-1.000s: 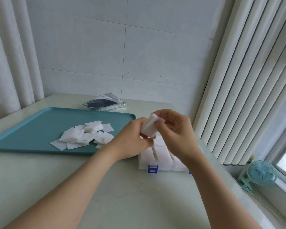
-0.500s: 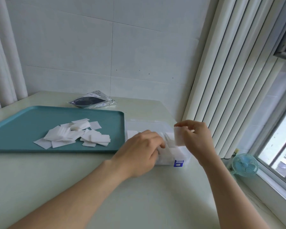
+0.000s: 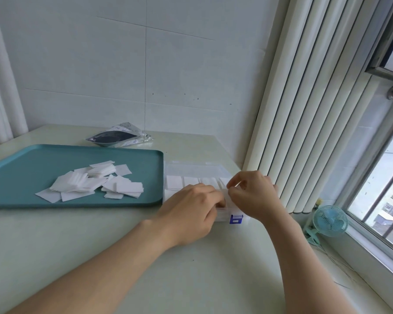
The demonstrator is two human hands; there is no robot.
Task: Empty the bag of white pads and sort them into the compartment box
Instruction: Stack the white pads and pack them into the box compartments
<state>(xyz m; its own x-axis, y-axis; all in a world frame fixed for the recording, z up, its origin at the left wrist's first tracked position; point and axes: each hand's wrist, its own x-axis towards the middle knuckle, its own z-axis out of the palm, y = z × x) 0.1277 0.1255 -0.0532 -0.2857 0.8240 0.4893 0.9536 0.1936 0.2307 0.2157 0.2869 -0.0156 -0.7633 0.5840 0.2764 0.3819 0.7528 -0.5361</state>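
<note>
The clear compartment box [image 3: 192, 169] stands on the table right of the teal tray [image 3: 21, 164], with a blue latch [image 3: 236, 219] at its front. White pads [image 3: 174, 182] fill its far row of compartments. My left hand [image 3: 191, 210] lies over the front of the box, fingers bent over its top and thumb at the front wall. My right hand [image 3: 253, 194] is lowered into the right end of the box and pinches a small stack of white pads, mostly hidden by the fingers. A loose pile of white pads [image 3: 93, 182] lies on the tray. The emptied bag [image 3: 119, 137] lies behind the tray.
Vertical blinds [image 3: 304, 109] hang close to the right of the box. A small blue fan [image 3: 330, 220] sits on the window sill at the right. The tiled wall closes off the back of the table.
Both hands came down from in front of me to the box. My right hand lowered its stack of pads into the box's right end, and my left hand settled on the box front.
</note>
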